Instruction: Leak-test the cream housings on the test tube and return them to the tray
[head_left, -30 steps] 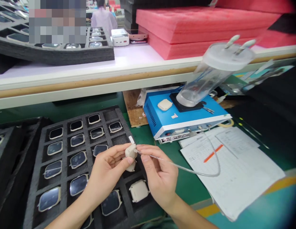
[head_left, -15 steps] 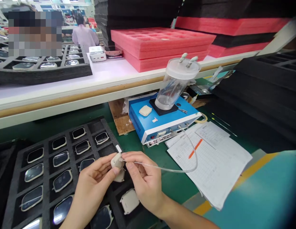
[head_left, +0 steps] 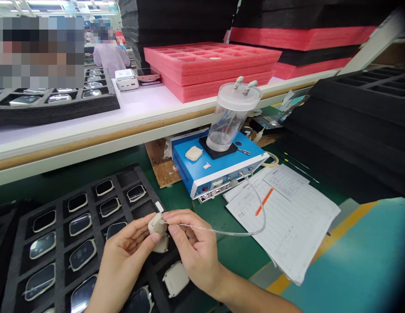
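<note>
Between the thumb and fingers of my left hand (head_left: 130,250) is a beige watch case (head_left: 155,223), held over a black foam tray (head_left: 63,261). My right hand (head_left: 192,248) pinches the end of a clear thin tube (head_left: 222,232) against the side of that case. From there the tube loops to the front of a blue box-shaped machine (head_left: 218,167). In the tray's compartments sit several watch cases with dark glass, and a beige watch case (head_left: 176,279) lies back up below my right hand. Another beige case (head_left: 162,243) lies just under the held one.
On the blue machine stand a clear cylinder (head_left: 229,119) and a beige case (head_left: 193,153). Papers (head_left: 280,217) with an orange strip lie to the right. A shelf (head_left: 150,99) behind carries pink foam trays (head_left: 202,65). Black foam trays (head_left: 349,117) are stacked at right. People are in the background.
The camera view has shifted slightly, so the scene sits a little further left. Both hands keep the same hold on the watch case and the tube.
</note>
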A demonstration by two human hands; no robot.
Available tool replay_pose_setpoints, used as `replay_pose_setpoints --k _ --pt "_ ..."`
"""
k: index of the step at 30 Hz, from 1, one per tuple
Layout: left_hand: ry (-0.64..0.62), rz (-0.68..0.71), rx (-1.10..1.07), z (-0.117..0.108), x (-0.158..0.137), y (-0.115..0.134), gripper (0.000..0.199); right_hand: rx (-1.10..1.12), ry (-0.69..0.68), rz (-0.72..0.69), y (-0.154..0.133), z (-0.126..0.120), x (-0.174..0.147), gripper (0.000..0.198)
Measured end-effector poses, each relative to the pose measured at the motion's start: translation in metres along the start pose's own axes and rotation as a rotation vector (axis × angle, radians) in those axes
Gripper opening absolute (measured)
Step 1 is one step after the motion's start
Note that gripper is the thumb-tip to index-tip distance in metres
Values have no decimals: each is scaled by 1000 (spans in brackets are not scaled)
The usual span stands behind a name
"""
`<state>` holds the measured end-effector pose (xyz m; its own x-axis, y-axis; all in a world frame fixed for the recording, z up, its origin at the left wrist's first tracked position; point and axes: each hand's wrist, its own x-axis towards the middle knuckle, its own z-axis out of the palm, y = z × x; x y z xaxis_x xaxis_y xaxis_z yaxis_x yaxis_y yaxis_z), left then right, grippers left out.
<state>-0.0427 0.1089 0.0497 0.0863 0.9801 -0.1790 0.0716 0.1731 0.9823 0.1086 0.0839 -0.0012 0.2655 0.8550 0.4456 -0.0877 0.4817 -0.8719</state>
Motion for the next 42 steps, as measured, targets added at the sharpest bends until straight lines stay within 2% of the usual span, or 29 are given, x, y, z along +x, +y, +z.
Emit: replay_pose_setpoints --k 42 --pt "30 -57 -14 3 -2 5 49 13 5 32 -2 0 0 19"
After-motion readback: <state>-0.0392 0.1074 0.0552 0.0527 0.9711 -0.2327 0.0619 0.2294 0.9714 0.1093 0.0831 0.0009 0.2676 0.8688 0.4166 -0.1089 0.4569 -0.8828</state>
